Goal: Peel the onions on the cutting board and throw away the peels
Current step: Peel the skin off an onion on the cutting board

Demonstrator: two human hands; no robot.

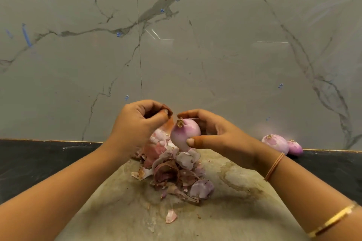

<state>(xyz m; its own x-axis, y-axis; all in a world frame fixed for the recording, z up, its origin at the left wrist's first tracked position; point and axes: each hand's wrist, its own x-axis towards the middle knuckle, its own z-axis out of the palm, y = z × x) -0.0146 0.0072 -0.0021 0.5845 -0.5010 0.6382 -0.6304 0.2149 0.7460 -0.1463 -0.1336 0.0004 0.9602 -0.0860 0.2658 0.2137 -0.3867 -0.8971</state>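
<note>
Above cutting board [235, 211] far edge: one onion [185, 133], cupped in my right hand [215, 133] for stripping; left hand [137, 123] pinches torn peel [168, 109]. Beneath, peel heap [176, 170] awaits disposal. Two peeled onions [275, 143] kept apart, worktop [39, 162] back edge.

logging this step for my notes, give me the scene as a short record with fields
left hand: pinches a bit of brown peel
right hand: holds the onion, mostly peeled, root tuft showing
peel pile: heaped on the cutting board, not yet thrown away
set aside: larger peeled onion and smaller peeled onion, on the dark counter by the wall, right of the board
</note>
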